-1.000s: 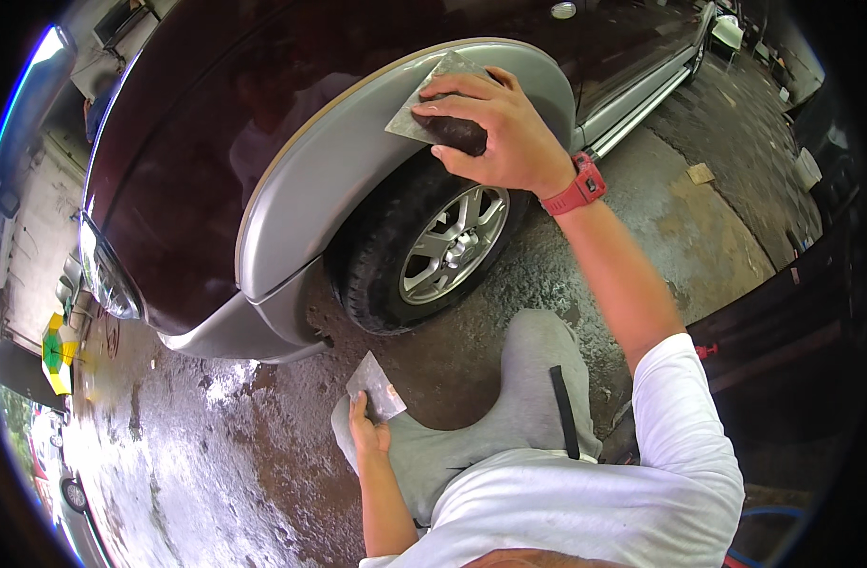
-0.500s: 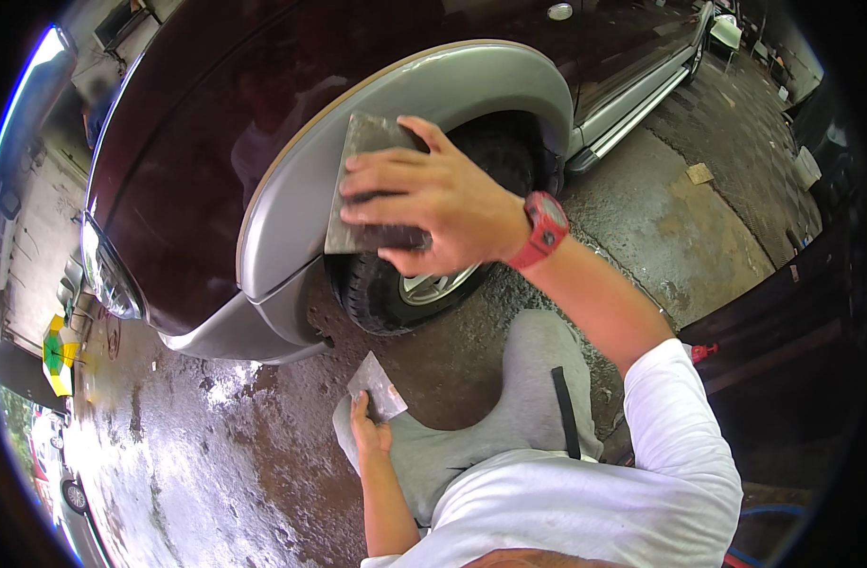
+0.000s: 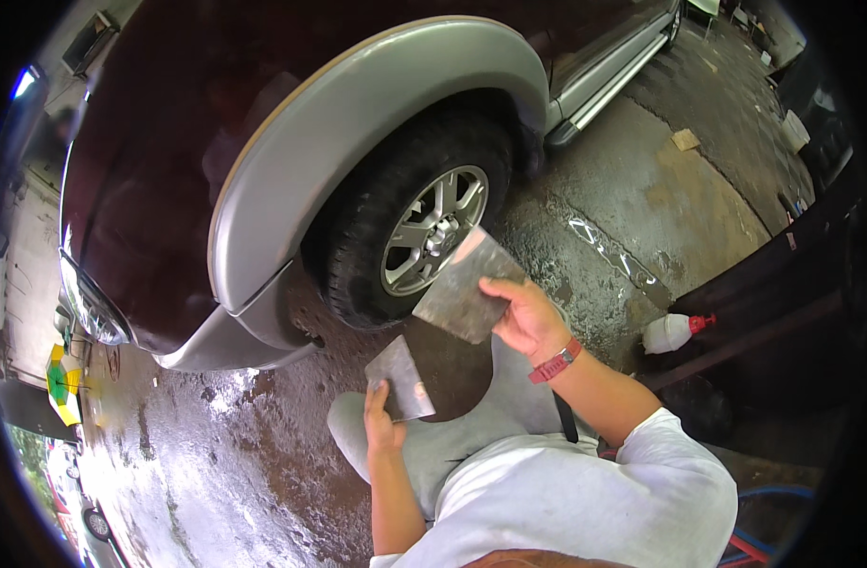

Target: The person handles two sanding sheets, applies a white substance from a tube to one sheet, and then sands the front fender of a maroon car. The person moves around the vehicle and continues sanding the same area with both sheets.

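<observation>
My right hand [image 3: 528, 317] grips a thin, flat grey rectangular plate [image 3: 469, 292] by its edge, thumb on top. A pinkish patch marks the plate's far corner, and it overlaps the lower rim of the car's front wheel [image 3: 424, 232] in view. Lower and to the left, my left hand [image 3: 384, 424] holds a smaller grey plate [image 3: 398, 374] upright, with a small pale spot near its right edge. The two plates are apart. Beyond them is the silver wheel arch [image 3: 263, 170] of a dark maroon car [image 3: 140, 218]; neither hand touches it.
Wet, patchy concrete floor [image 3: 206, 473] surrounds me. To my right a white bottle with a red top [image 3: 668, 333] stands by a dark panel [image 3: 793, 312]. A side step [image 3: 609, 85] runs along the car. A yellow-and-green umbrella [image 3: 60, 383] is at far left.
My right hand has drawn back from the silver wheel arch, down toward my body, with its plate turned flat to view. My left hand's plate has shifted slightly right. The view has moved too.
</observation>
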Demonstrator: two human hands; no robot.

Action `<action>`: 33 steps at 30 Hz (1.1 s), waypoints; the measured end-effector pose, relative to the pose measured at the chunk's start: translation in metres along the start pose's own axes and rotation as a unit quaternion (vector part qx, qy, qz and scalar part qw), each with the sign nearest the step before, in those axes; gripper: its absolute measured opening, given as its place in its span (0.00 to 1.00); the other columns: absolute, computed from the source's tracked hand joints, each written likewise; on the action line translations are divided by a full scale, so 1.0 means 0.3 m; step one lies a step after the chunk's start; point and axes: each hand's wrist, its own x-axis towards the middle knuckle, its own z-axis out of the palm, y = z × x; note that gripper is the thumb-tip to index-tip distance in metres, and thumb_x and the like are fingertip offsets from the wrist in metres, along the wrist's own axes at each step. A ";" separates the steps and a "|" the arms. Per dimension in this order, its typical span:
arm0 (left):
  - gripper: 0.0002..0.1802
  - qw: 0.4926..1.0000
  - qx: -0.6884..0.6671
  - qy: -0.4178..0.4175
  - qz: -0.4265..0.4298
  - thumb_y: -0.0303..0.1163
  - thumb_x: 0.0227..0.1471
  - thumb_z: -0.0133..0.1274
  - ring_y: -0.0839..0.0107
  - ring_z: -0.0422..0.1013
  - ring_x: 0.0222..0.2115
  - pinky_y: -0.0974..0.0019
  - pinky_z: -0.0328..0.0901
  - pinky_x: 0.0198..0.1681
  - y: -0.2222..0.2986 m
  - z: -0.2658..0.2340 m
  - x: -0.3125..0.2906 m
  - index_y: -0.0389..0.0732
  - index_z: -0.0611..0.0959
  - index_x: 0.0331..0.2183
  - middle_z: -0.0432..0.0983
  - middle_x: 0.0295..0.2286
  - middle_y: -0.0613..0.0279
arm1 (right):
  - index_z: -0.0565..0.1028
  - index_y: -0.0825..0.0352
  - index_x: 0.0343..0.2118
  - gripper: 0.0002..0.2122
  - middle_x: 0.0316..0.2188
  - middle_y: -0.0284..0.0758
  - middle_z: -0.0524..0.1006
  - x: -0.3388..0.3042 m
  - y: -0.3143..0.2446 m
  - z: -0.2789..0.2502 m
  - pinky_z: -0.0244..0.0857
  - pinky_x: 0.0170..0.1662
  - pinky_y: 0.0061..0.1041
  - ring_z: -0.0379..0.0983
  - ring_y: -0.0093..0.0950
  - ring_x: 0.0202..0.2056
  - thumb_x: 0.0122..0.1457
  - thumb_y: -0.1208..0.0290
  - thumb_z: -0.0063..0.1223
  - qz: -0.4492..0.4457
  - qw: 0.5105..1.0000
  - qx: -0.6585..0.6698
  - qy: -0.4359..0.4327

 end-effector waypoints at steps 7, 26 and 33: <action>0.29 0.996 0.008 -0.085 0.013 0.32 0.67 0.54 0.64 0.75 0.54 0.55 0.69 0.60 0.058 0.180 -0.001 0.39 0.71 0.65 0.77 0.56 0.59 | 0.76 0.64 0.57 0.18 0.53 0.35 0.81 -0.046 0.139 -0.231 0.71 0.62 0.40 0.78 0.31 0.56 0.64 0.81 0.60 0.051 0.998 0.019 0.045; 0.27 0.979 0.105 0.083 0.154 0.35 0.70 0.51 0.59 0.72 0.57 0.56 0.67 0.61 0.036 0.319 0.050 0.33 0.70 0.65 0.73 0.59 0.52 | 0.75 0.44 0.61 0.27 0.62 0.38 0.71 -0.155 0.004 -0.071 0.49 0.71 0.67 0.66 0.44 0.66 0.57 0.73 0.58 -0.332 0.527 -0.713 -0.322; 0.28 0.980 0.077 -0.007 0.182 0.35 0.69 0.52 0.62 0.72 0.58 0.57 0.67 0.62 0.071 0.611 0.042 0.38 0.70 0.66 0.72 0.59 0.56 | 0.66 0.55 0.67 0.28 0.62 0.53 0.68 -0.016 -0.074 -0.262 0.69 0.60 0.56 0.65 0.61 0.64 0.62 0.72 0.51 -0.274 0.470 -0.813 -0.209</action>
